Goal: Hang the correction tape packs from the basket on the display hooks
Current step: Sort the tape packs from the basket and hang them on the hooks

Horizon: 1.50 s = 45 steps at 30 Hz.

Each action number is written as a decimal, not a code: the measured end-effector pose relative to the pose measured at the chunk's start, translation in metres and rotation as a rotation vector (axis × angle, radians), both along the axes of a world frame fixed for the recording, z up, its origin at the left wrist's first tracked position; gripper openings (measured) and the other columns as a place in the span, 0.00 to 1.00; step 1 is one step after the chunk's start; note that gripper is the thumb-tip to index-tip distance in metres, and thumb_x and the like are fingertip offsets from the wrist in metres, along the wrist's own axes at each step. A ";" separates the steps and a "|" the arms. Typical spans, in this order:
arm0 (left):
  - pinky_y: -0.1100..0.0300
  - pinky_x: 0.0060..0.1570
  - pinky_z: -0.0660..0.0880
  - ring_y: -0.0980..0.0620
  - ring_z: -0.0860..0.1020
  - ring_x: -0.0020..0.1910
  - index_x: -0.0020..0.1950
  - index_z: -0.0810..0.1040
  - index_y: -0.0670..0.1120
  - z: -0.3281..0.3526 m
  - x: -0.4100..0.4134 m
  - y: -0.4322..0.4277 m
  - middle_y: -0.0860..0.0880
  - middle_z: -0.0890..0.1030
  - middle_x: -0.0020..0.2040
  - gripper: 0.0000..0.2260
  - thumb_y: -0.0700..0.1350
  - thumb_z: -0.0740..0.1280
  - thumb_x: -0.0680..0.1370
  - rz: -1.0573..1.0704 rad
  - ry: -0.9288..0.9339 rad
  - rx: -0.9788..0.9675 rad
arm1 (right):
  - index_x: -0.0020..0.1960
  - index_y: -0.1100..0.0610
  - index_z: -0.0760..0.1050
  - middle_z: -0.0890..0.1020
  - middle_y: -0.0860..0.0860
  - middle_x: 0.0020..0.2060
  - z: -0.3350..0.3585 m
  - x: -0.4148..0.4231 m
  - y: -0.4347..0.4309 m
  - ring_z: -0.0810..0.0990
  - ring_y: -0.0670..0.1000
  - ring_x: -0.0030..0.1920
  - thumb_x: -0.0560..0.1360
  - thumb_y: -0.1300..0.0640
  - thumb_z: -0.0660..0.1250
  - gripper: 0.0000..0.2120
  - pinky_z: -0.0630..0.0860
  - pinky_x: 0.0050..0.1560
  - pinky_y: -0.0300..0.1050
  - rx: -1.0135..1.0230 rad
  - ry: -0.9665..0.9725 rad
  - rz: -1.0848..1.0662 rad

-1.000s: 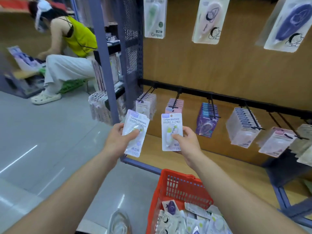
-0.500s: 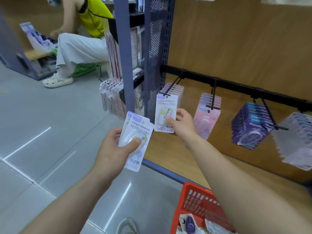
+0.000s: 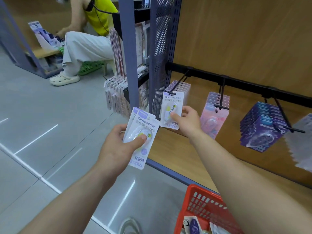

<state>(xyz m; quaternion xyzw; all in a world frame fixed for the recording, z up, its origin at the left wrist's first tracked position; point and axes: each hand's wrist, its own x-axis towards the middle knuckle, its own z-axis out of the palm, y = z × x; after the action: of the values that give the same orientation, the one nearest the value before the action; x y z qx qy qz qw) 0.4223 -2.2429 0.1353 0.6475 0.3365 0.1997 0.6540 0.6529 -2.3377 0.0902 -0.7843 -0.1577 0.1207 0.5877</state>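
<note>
Wood panelling backs the display wall, and a black rail (image 3: 244,83) runs across it, carrying hooks loaded with packs. The right hand (image 3: 189,123) pinches a white correction tape pack (image 3: 170,102) by its lower right edge, thumb on the front and fingers behind. It holds the pack up at the tip of the leftmost hook (image 3: 179,81), and the prong ends show against the card's top edge (whether they pass through the hole, I cannot tell). More white packs hang behind it on that hook.

The left hand (image 3: 116,149) grips two white packs (image 3: 143,125), fanned slightly, with the thumb pressed on the front blister. It holds them over the grey tiled floor (image 3: 42,124), lower than and left of the hook. Pink packs (image 3: 214,119) and purple packs (image 3: 260,125) fill the next hooks to the right. A red basket (image 3: 202,205) sits at the lower right with further packs inside. A person in a yellow top (image 3: 99,17) sits at the far left.
</note>
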 end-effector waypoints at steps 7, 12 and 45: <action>0.62 0.33 0.77 0.53 0.87 0.43 0.58 0.78 0.53 0.001 0.006 -0.005 0.52 0.87 0.49 0.14 0.46 0.76 0.75 -0.018 0.014 0.021 | 0.62 0.56 0.76 0.82 0.51 0.56 0.012 0.028 0.010 0.80 0.55 0.54 0.78 0.49 0.72 0.17 0.70 0.48 0.43 -0.241 -0.039 -0.211; 0.67 0.29 0.76 0.55 0.86 0.41 0.59 0.78 0.52 0.005 0.013 -0.007 0.52 0.86 0.51 0.15 0.45 0.76 0.75 0.004 -0.013 0.006 | 0.63 0.55 0.74 0.81 0.51 0.60 0.013 -0.028 -0.011 0.80 0.52 0.57 0.81 0.48 0.67 0.15 0.77 0.57 0.51 -0.163 0.037 -0.086; 0.56 0.38 0.80 0.48 0.86 0.45 0.56 0.83 0.51 -0.003 0.004 0.017 0.51 0.87 0.48 0.07 0.42 0.73 0.78 0.048 -0.034 0.006 | 0.51 0.52 0.78 0.85 0.46 0.40 0.019 -0.009 -0.010 0.83 0.38 0.35 0.78 0.54 0.73 0.05 0.75 0.34 0.38 0.037 -0.056 0.047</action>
<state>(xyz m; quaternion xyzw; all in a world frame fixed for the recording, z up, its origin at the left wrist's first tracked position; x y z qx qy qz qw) 0.4261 -2.2262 0.1328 0.6375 0.3402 0.2273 0.6528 0.6438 -2.3477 0.1092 -0.7725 -0.1947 0.1097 0.5943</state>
